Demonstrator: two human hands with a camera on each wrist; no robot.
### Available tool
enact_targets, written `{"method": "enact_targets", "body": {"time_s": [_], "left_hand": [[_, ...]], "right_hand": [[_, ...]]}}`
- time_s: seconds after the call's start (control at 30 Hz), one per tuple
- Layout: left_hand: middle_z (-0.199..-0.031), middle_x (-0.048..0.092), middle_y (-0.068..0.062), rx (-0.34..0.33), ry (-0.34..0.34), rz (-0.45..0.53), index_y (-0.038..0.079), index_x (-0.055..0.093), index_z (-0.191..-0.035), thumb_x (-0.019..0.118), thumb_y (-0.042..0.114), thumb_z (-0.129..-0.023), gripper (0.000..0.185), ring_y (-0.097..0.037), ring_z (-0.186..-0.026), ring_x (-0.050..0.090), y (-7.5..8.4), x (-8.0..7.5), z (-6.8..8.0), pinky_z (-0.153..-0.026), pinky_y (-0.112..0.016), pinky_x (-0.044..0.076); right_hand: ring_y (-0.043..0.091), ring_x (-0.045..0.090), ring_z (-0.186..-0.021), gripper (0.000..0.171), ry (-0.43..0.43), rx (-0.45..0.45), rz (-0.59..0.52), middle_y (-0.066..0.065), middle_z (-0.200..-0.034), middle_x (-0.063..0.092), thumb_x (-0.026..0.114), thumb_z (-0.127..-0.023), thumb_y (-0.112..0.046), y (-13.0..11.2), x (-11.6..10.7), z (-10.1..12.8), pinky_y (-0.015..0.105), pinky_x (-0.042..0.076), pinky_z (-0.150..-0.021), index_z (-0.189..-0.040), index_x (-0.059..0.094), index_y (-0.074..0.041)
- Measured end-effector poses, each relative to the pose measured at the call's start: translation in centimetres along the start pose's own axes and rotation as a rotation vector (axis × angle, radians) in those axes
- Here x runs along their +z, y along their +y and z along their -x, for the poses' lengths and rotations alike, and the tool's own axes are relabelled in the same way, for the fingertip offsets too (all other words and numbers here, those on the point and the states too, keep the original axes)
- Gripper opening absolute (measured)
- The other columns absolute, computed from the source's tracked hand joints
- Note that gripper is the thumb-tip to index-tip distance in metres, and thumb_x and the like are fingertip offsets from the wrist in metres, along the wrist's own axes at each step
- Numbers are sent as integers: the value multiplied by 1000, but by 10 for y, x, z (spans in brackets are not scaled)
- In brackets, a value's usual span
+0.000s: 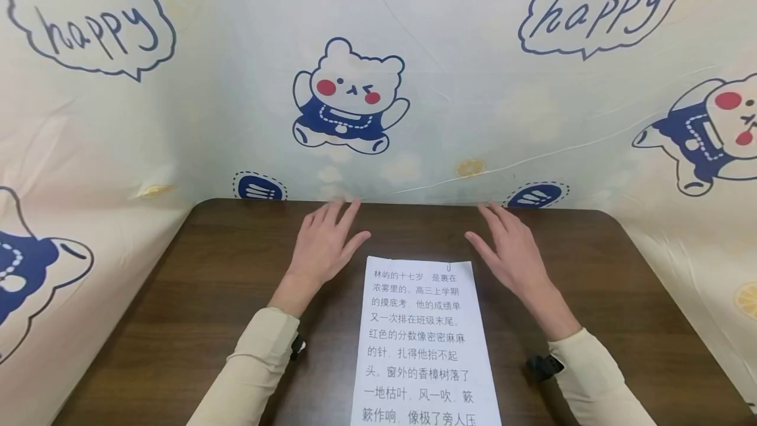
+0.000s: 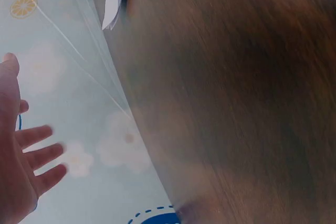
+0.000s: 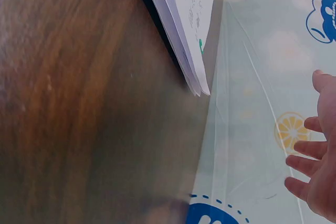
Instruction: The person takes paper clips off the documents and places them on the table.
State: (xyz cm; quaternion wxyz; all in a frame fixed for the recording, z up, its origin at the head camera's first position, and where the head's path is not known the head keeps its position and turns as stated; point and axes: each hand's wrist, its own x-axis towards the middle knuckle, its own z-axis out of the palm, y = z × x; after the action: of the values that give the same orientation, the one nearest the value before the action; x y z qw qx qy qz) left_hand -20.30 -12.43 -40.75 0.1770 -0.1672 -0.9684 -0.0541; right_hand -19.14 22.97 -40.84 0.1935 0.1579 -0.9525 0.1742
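A stack of printed paper sheets (image 1: 418,347) lies on the dark wooden table between my two forearms, with a paper clip (image 1: 449,267) at its top edge. To the left of the stack, my left hand (image 1: 322,245) reaches over the table toward the back edge, fingers spread and holding nothing. On the other side my right hand (image 1: 511,252) is held out much the same way, its thumb pointing toward the papers. In the right wrist view the sheets (image 3: 184,35) appear as several layers, with a green mark near one corner.
The brown table (image 1: 225,268) ends at a pale cloth backdrop (image 1: 461,84) printed with bears and "happy" bubbles, which also rises at both sides. A black band (image 1: 544,367) sits on the right wrist, and a dark device (image 1: 298,346) on the left.
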Motion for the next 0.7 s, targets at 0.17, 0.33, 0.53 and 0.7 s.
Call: {"method": "enact_targets", "body": {"time_s": [0.17, 0.33, 0.53, 0.7], "left_hand": [[-146, 55, -15, -37, -34, 55, 21, 33, -157, 48, 59, -99, 71, -35, -131, 55, 2, 2, 2, -107, -51, 46], [-145, 55, -15, -45, -49, 58, 21, 32, -158, 47, 58, -100, 70, -35, -130, 56, 3, 6, 3, -107, -51, 47], [-145, 55, -15, -46, -77, 70, 21, 33, -157, 48, 56, -101, 68, -35, -130, 56, 6, 10, 6, -108, -51, 46], [-143, 57, -15, -52, -93, 117, 20, 33, -157, 48, 53, -102, 66, -35, -128, 57, 10, 13, 7, -107, -52, 47]], "right_hand": [[42, 45, -139, 63, -18, 38, -51, 23, -151, 48, 59, -100, -42, -2, 3, 2, 61, 37, -112, -148, 46, -3], [42, 45, -139, 63, -34, 65, -65, 23, -151, 48, 58, -100, -43, -2, 4, 3, 60, 37, -113, -147, 47, -3], [42, 42, -142, 66, -100, 102, -87, 22, -154, 44, 57, -100, -47, -4, 8, 5, 61, 37, -113, -150, 43, -6], [42, 41, -143, 66, -143, 135, -111, 21, -156, 42, 60, -99, -44, -5, 11, 8, 62, 37, -113, -152, 41, -8]]}}
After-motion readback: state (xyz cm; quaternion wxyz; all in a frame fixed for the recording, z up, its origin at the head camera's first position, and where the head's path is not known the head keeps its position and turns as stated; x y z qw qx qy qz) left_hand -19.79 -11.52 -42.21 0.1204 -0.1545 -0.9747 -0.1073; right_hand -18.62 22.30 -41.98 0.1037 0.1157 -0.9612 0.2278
